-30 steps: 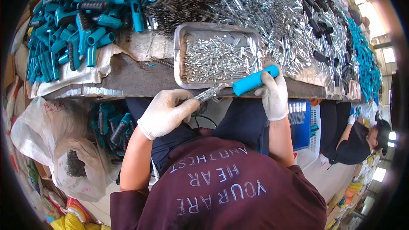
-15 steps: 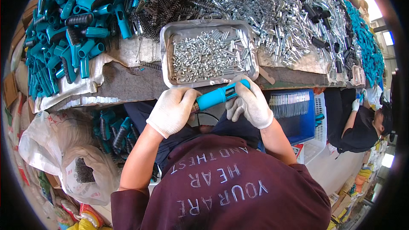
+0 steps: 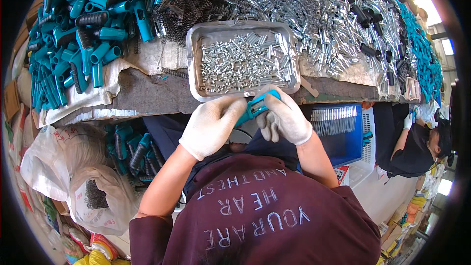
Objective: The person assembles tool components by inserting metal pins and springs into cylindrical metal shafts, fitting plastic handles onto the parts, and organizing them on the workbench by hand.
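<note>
Both my hands wear white knit gloves and hold one teal plastic tubular handle [image 3: 256, 107] with a slot in its side. My left hand [image 3: 211, 123] wraps round its lower left part and covers most of it. At the upper right end my right hand [image 3: 287, 118] grips it, with the thumb along the top and fingers curled beneath. The handle slants up to the right, just in front of a metal tray [image 3: 194, 64] of small silver pins and sleeves. Whatever lies inside the handle is too small to make out.
Behind the tray lie heaps of teal handles [image 3: 100, 34], dark springs [image 3: 189, 5] and shiny metal rods [image 3: 319, 24]. A blue bin [image 3: 338, 145] with metal strips stands right below the table edge. White sacks [image 3: 59, 162] sit at left. Another person [image 3: 417, 142] works at far right.
My left hand has slid right and up along the handle, hiding more of it. The right hand has barely moved and keeps its grip.
</note>
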Motion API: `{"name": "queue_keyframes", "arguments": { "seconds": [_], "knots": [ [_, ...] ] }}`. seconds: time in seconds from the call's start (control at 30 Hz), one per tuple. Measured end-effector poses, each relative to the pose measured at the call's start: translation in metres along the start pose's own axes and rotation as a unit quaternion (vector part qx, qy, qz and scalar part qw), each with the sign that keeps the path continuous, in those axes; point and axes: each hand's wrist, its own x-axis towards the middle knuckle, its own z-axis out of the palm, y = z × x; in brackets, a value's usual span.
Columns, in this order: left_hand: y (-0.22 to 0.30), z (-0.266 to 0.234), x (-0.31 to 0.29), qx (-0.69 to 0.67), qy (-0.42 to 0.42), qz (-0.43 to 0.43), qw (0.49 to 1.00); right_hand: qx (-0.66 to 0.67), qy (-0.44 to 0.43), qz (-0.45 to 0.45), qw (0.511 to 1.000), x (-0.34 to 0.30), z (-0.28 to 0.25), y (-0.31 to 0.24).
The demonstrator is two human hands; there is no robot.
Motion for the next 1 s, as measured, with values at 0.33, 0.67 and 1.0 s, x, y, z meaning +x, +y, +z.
{"name": "queue_keyframes", "arguments": {
  "seconds": [0.33, 0.67, 1.0],
  "knots": [
    [-0.001, -0.011, 0.001, -0.172, 0.005, -0.019, 0.985, -0.479, 0.206, -0.276, 0.807, 0.039, -0.036, -0.022],
    [-0.008, -0.017, 0.008, -0.214, 0.084, -0.028, 0.973, -0.661, 0.308, -0.212, 0.651, 0.058, -0.042, -0.012],
    [-0.012, -0.008, 0.014, -0.053, 0.136, 0.063, 0.987, -0.321, 0.159, -0.258, 0.897, 0.031, 0.02, -0.024]
  ]
}}
